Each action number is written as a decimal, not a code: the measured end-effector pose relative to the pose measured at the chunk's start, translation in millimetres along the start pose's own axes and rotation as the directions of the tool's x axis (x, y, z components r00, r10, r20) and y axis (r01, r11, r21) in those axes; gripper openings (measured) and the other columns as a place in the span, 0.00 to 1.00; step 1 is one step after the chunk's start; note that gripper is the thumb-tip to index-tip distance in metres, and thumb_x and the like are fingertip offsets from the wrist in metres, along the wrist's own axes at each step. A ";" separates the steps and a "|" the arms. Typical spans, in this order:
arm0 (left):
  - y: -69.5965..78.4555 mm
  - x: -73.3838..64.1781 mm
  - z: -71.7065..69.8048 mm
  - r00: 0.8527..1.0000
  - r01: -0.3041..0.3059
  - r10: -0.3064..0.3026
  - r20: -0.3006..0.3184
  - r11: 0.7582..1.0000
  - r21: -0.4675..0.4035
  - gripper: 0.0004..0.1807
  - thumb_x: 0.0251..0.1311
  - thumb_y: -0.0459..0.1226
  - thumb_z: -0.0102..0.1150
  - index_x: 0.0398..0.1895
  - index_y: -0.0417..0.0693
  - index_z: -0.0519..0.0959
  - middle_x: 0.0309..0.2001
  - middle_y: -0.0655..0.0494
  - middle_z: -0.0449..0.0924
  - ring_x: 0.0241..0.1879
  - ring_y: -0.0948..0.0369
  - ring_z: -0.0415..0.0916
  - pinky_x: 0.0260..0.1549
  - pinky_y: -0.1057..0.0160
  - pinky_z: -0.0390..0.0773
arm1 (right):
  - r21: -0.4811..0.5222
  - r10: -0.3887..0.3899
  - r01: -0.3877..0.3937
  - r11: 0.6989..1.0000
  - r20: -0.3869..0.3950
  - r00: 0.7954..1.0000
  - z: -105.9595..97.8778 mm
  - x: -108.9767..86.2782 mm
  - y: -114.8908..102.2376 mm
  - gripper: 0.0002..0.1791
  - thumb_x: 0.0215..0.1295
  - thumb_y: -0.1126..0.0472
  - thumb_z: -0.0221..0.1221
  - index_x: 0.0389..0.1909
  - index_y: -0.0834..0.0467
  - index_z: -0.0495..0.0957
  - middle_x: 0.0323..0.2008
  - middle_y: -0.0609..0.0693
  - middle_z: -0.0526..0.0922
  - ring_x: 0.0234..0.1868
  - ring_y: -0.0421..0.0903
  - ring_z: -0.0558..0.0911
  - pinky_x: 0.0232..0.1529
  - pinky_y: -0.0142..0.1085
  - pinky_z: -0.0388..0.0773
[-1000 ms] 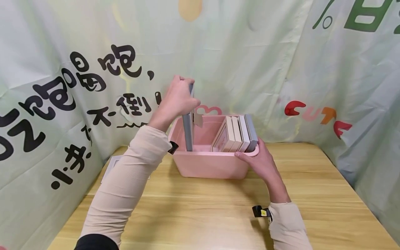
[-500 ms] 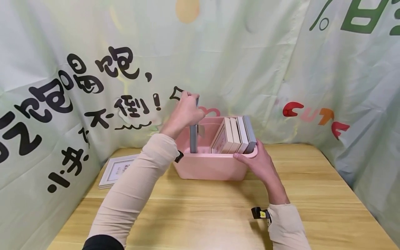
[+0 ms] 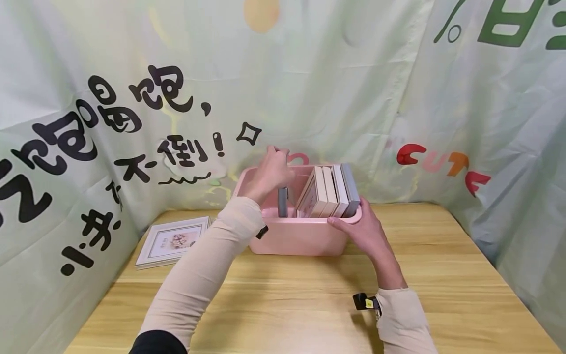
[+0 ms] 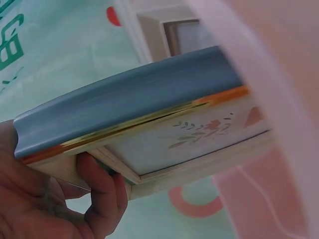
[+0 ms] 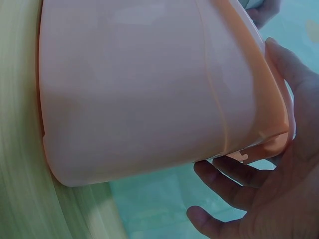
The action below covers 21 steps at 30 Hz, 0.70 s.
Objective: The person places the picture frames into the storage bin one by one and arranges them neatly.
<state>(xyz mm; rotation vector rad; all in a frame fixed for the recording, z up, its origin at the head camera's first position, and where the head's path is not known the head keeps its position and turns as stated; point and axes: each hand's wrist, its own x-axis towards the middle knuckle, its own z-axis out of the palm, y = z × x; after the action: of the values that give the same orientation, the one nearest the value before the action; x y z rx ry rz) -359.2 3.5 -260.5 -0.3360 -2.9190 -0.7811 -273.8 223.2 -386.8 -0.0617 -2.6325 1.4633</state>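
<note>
My left hand (image 3: 270, 173) grips the upper end of a blue-grey picture frame (image 3: 282, 202), which stands upright inside a pink plastic bin (image 3: 300, 237). In the left wrist view the frame (image 4: 124, 107) shows a gold inner edge and a floral print, with fingers curled over its end. Its lower end is hidden behind the bin's wall. At the bin's right corner my right hand (image 3: 366, 228) grips the rim, thumb in front; in the right wrist view that hand (image 5: 274, 184) has several fingers under the rim.
Several picture frames (image 3: 327, 194), cream, white and blue-grey, lean in a row in the bin's right side. A white picture frame (image 3: 172, 242) lies flat on the wooden table (image 3: 274, 300) to the left. A printed cloth (image 3: 327, 88) hangs behind the table.
My left hand has moved down and to the right, lowering the blue-grey picture frame deeper into the bin. More of the white frame on the table shows. My right hand stays on the rim.
</note>
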 end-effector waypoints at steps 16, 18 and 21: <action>-6.6 7.4 37.3 0.999 0.027 -0.028 0.017 0.998 0.048 0.33 0.57 0.36 0.54 0.70 0.48 0.65 0.66 0.40 0.53 0.32 0.53 0.76 0.29 0.63 0.74 | 0.004 0.009 -0.009 1.000 0.006 1.000 0.5 1.2 -0.5 0.62 0.48 0.33 0.67 0.77 0.49 0.43 0.70 0.58 0.63 0.68 0.57 0.66 0.64 0.58 0.64; -7.6 8.1 42.1 1.000 0.020 -0.021 0.017 0.999 0.046 0.31 0.58 0.36 0.54 0.68 0.46 0.67 0.66 0.40 0.53 0.30 0.53 0.76 0.28 0.63 0.74 | 0.003 0.010 -0.010 1.000 0.004 1.000 0.4 0.9 -0.7 0.62 0.48 0.33 0.67 0.77 0.49 0.43 0.70 0.58 0.63 0.68 0.57 0.66 0.64 0.57 0.64; -8.5 9.8 48.9 1.000 -0.002 0.001 0.016 0.999 0.052 0.28 0.59 0.36 0.54 0.65 0.44 0.69 0.68 0.38 0.51 0.31 0.53 0.76 0.30 0.62 0.75 | 0.000 0.010 -0.010 1.000 -0.002 1.000 -0.1 1.0 -0.2 0.62 0.47 0.32 0.67 0.77 0.49 0.43 0.70 0.58 0.63 0.68 0.57 0.66 0.64 0.58 0.64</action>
<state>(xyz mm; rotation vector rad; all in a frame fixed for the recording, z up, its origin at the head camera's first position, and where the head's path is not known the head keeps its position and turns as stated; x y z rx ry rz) -372.7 22.8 -305.3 -0.3413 -2.9479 -0.7034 -274.7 223.2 -386.5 -0.0756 -2.6345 1.4655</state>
